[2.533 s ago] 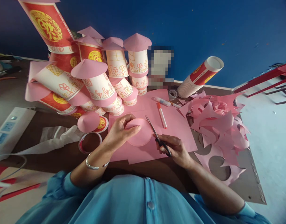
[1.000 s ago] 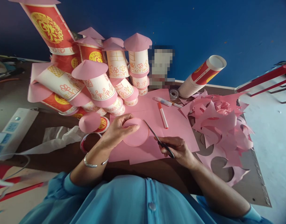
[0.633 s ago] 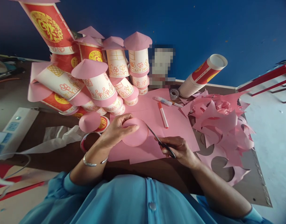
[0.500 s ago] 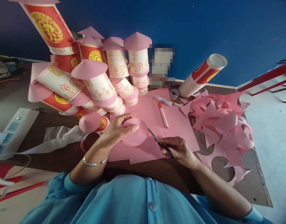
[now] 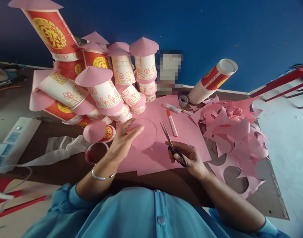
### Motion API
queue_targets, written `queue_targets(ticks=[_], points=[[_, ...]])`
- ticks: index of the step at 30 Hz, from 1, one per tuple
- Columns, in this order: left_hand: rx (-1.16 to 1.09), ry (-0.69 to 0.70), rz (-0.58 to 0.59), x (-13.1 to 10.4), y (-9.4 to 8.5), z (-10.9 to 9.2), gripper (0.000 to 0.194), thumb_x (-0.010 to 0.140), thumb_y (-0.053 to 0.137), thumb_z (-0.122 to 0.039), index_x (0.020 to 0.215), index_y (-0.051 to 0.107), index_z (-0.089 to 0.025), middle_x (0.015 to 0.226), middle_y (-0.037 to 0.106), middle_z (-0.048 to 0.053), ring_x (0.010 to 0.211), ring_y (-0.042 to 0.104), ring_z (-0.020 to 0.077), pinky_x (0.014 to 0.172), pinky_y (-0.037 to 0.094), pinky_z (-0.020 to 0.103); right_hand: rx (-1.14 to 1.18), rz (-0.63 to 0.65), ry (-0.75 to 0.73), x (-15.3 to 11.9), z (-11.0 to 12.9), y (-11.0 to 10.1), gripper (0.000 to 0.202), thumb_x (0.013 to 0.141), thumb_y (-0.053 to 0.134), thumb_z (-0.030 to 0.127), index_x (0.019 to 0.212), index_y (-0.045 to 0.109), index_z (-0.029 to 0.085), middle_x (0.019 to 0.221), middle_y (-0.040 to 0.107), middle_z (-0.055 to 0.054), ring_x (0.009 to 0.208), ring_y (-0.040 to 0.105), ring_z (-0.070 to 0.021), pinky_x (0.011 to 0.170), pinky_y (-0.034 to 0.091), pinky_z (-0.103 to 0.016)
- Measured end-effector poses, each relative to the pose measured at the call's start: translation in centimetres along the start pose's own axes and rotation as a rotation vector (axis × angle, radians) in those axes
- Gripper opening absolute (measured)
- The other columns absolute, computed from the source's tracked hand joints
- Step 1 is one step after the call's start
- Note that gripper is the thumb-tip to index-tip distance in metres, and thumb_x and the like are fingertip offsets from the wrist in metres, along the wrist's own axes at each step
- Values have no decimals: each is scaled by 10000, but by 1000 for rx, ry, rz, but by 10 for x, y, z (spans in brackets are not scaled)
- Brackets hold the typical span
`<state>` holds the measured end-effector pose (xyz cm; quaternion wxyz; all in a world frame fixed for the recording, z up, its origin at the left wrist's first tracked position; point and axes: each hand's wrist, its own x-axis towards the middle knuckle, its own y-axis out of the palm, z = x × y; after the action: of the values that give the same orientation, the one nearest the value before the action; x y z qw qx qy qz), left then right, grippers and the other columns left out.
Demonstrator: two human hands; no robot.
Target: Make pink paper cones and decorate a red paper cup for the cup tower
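Between thumb and fingers, my left hand [image 5: 125,135] pinches a pink paper circle [image 5: 145,135] by its left side; an orange line runs along its edge. My right hand [image 5: 187,157] holds black-handled scissors [image 5: 170,137], fingers in the loops, blades slightly apart and pointing up and left. The blades are clear of the circle, a little to its right. Under both hands lie pink paper sheets [image 5: 161,162]. Just beyond the scissors an orange-capped marker [image 5: 172,124] rests on the paper, with a glue stick [image 5: 171,108] behind it.
Decorated paper cups with pink cone roofs [image 5: 98,89] are stacked at the left and back. A tall stack of cups [image 5: 211,81] leans near the blue wall. Pink paper scraps [image 5: 233,129] pile at the right. A tape roll [image 5: 88,157] lies by my left wrist.
The scissors have come away from the circle's edge to the right, and their blades have opened slightly. My left hand has raised the circle a little.
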<state>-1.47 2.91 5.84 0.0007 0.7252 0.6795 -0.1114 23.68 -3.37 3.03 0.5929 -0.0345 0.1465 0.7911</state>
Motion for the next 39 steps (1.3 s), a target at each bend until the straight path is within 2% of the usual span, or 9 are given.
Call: queue_targets(ticks=[3,7,12,22,26,32,39], points=[[34,14,-30,-2,4,-5,249,855,717,-438,831,595,-222,784,542,-3,786,530,177,707,476,301,-79,-14,-41,-1,-4,3,536,860,777,577,1224,743,185,783,664,-23,659,609,-137,636,539,-291],[57,-40,-52,-5,10,-10,246,819,750,-413,871,608,-219,790,539,-2,753,518,168,667,456,293,-190,-24,-156,-2,-11,6,492,912,728,550,1236,726,180,802,666,-26,707,611,-144,664,542,-286],[-1,-85,81,-7,16,-11,309,867,686,-450,801,493,-218,673,424,-47,620,399,118,595,366,272,-304,-30,-270,-2,-13,8,428,935,731,464,1251,713,176,796,670,-16,687,592,-124,647,531,-254],[42,-85,107,-9,17,-12,284,872,662,-462,849,515,-220,703,433,-44,665,411,136,640,385,275,-351,-25,-254,-2,-11,6,455,942,710,512,1242,724,169,806,689,-29,683,608,-128,628,530,-245],[101,-46,68,-7,17,-8,274,861,685,-435,835,524,-215,749,448,-35,710,418,142,686,383,280,-324,-31,-216,-3,-14,6,474,939,709,532,1256,725,181,804,682,-26,686,613,-128,649,547,-257],[13,-20,119,-6,16,0,260,902,673,-429,871,528,-215,766,452,-40,724,425,136,702,375,272,-280,-26,-192,-3,-10,8,479,930,719,534,1251,735,179,804,670,-25,665,594,-115,620,558,-245],[-18,-26,142,-7,16,-3,283,909,675,-413,837,492,-210,760,420,-44,707,396,124,673,355,264,-249,-10,-154,-2,-3,10,508,928,704,567,1258,742,182,799,652,-26,631,578,-105,582,560,-232]])
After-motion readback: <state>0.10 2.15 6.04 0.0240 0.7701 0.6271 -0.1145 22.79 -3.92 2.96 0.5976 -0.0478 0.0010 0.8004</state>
